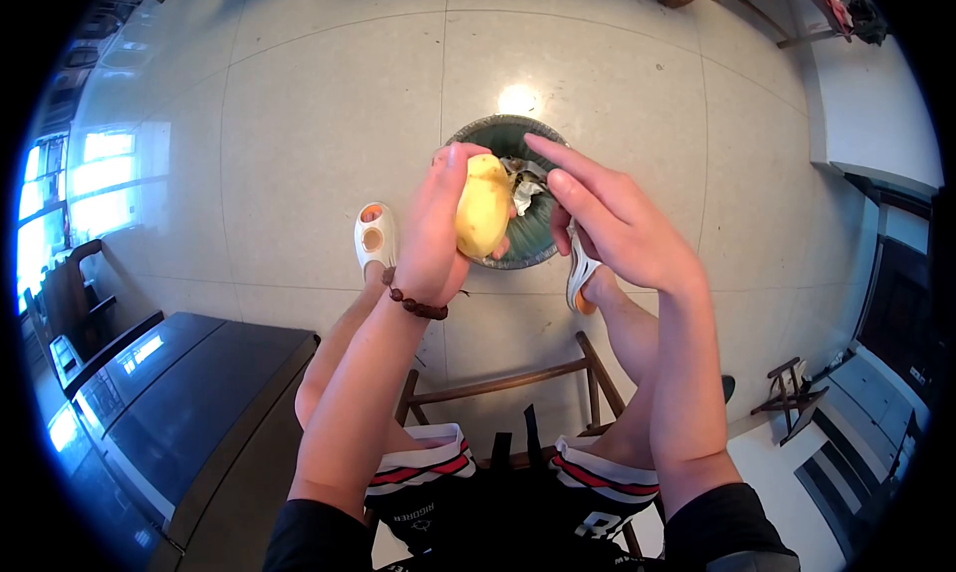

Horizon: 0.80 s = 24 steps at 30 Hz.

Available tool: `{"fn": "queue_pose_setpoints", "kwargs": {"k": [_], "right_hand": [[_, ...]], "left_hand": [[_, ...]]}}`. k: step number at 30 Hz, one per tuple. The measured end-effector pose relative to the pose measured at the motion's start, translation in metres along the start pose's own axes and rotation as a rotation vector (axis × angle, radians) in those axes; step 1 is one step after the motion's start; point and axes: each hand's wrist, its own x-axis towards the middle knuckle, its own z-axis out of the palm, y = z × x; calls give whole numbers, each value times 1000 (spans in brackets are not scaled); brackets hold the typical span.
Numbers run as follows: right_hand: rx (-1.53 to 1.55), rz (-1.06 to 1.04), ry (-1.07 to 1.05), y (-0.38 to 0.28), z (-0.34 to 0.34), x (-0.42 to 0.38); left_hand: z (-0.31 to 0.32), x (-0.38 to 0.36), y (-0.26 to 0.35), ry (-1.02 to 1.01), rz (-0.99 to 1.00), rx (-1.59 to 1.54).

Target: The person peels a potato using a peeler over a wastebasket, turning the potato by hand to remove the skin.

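My left hand (439, 209) is wrapped around a pale yellow peeled potato (484, 206), with fingertips showing at its lower right side. A brown spot marks the potato near its top. My right hand (619, 219) hovers just to the right, apart from the potato. Its upper fingers are stretched out and spread, the lower ones bent inward; no object shows in it, though its palm side is hidden. Beneath both hands stands a round bin (538, 255) with a dark green liner, holding scraps and a crumpled whitish piece (527, 196).
My feet, in white clogs (375, 235), stand either side of the bin on pale floor tiles (329, 104). Wooden chair bars (498, 384) show between my legs. A dark glossy table (209, 403) stands at left, a small wooden stool (790, 401) at right.
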Motion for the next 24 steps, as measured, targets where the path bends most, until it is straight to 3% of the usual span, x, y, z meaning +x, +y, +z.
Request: {"fn": "queue_pose_setpoints", "kwargs": {"k": [5,12,24], "right_hand": [[-30,-8,-50,-1,10,1],[-14,-103,-84,3,22,6],[-46,-127,-20,5,21,7]], "left_hand": [[3,-1,-8,-24,133,134],[0,1,-8,-94,167,-15],[-1,0,-3,-74,137,172]]}}
